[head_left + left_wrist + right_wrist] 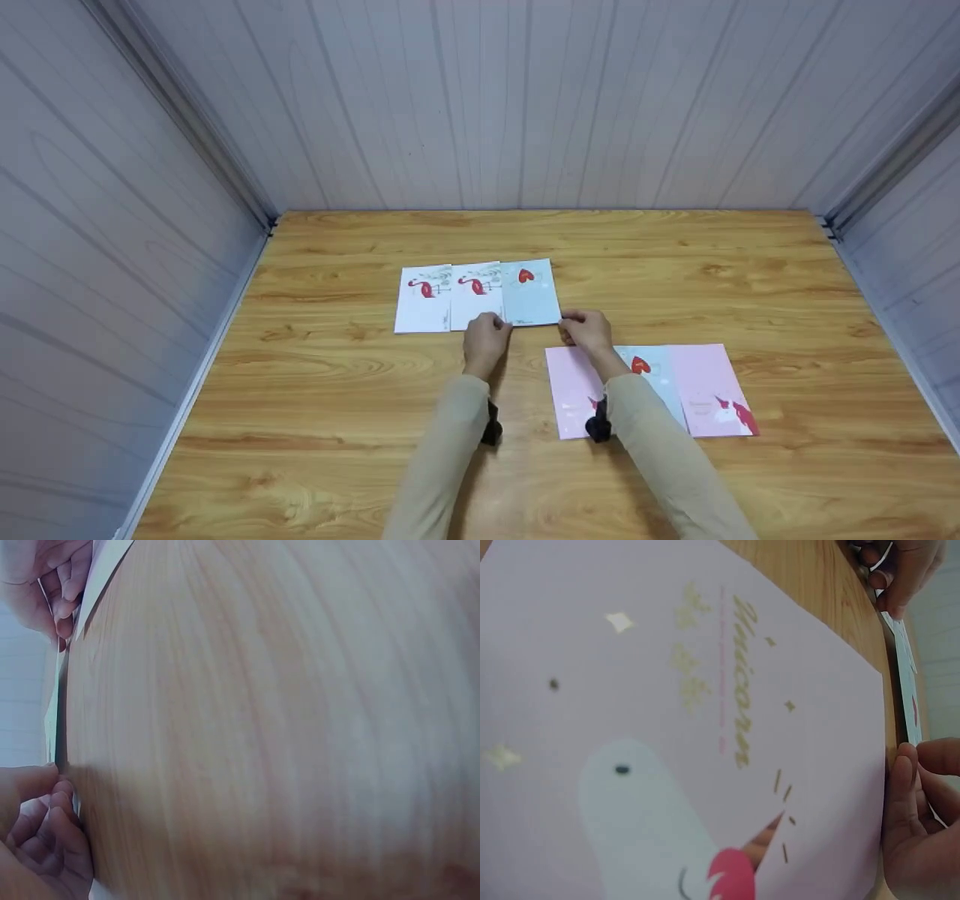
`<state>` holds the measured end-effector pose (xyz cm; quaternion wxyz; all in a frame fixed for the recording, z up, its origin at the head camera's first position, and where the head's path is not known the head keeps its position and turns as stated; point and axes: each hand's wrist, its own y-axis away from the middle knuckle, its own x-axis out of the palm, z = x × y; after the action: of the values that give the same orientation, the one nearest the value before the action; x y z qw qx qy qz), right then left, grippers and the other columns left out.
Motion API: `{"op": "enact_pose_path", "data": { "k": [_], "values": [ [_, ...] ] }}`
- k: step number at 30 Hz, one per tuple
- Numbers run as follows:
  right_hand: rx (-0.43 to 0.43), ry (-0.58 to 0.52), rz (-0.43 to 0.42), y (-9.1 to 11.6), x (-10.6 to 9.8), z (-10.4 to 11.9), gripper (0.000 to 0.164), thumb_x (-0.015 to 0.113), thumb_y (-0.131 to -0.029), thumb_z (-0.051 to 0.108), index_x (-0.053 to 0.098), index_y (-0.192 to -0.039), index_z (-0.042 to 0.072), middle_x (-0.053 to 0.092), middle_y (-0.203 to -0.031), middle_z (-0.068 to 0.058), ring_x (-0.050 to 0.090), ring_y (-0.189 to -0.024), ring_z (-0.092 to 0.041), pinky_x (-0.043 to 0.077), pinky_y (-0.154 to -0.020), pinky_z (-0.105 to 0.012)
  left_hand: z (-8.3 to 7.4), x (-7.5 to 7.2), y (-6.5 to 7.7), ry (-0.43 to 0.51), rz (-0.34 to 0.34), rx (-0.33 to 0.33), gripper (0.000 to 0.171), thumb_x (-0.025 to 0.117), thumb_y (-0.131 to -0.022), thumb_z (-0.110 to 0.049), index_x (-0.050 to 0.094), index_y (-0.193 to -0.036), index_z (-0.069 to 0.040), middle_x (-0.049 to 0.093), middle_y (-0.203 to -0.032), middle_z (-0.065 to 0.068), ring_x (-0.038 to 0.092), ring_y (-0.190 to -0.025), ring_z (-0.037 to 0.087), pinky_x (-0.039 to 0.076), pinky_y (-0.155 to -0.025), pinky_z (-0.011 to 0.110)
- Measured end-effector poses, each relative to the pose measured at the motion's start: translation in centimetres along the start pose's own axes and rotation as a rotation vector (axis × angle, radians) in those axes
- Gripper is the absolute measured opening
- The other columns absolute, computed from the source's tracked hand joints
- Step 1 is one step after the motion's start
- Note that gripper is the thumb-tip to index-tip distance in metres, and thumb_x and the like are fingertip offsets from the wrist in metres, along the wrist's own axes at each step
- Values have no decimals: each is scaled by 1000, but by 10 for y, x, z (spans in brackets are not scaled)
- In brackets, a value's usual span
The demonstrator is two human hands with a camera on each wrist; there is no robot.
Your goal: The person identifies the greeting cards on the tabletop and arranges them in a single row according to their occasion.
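A light-blue card with a red heart lies at the right end of a row, beside two white flamingo cards. Thumb and fingertips of my left hand pinch its near left corner. At its near right corner, my right hand holds the edge in a similar pinch. The left wrist view shows the card edge-on, stretched between both hands, its near edge slightly off the table. Below my right wrist lies a pink unicorn card, partly covered by the arm.
Nearer me on the right, another light-blue heart card and a second pink unicorn card continue the lower row. The wooden table is bounded by pale panel walls at the back and both sides.
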<state>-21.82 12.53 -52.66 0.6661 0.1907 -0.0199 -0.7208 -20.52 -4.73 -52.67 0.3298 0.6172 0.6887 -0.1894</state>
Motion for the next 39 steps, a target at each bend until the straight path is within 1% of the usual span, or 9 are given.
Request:
{"op": "enact_pose_path", "data": {
  "k": [5,9,13,18,24,32,35,39],
  "values": [
    [-2,9,-4,1,1,0,22,57,-77,-2,62,-98,-8,59,-68,-11,55,-55,-13,47,-54,-25,1,-3,1,0,-1,21,15,62,-82,-17,58,-72,-7,51,-65,-1,45,-60,13,38,-55,27],
    [1,28,4,2,0,-1,20,57,-79,-1,63,-97,-8,59,-70,-12,55,-57,-14,47,-55,-25,2,-4,0,-8,22,7,15,61,-83,-17,59,-73,-6,52,-65,0,45,-61,13,39,-56,26],
    [-1,49,4,2,0,-1,19,58,-79,0,63,-96,-7,59,-69,-11,55,-57,-14,46,-54,-25,2,-5,1,-17,27,-4,14,61,-83,-16,59,-73,-6,51,-66,0,45,-61,14,38,-56,27],
    [-1,74,0,2,0,-1,18,59,-80,2,65,-95,-5,60,-70,-10,56,-57,-14,46,-54,-24,2,-6,1,-5,40,-16,14,61,-83,-16,59,-74,-5,51,-66,1,45,-61,14,38,-55,27],
    [0,94,2,3,0,-1,18,59,-80,4,65,-96,-4,61,-71,-10,56,-59,-13,46,-55,-23,3,-8,2,-5,44,-9,15,62,-83,-16,59,-73,-5,51,-65,1,45,-60,14,38,-55,27],
    [-22,81,0,4,0,-1,19,59,-79,3,65,-94,-5,60,-67,-9,55,-56,-12,46,-53,-23,2,-10,4,-4,25,17,16,63,-81,-15,58,-70,-5,50,-63,1,44,-59,14,38,-55,27],
    [-13,63,12,4,-1,-1,19,59,-79,4,65,-95,-5,61,-69,-10,56,-58,-12,46,-55,-23,3,-11,4,-4,20,25,16,63,-81,-15,59,-71,-4,51,-65,1,46,-61,14,40,-57,28],
    [-5,12,54,4,-4,-1,21,57,-82,4,63,-99,-6,62,-76,-13,58,-62,-15,47,-58,-25,5,-10,4,14,29,26,15,62,-82,-15,59,-72,-5,53,-66,2,47,-62,15,41,-59,28]
  ]
}}
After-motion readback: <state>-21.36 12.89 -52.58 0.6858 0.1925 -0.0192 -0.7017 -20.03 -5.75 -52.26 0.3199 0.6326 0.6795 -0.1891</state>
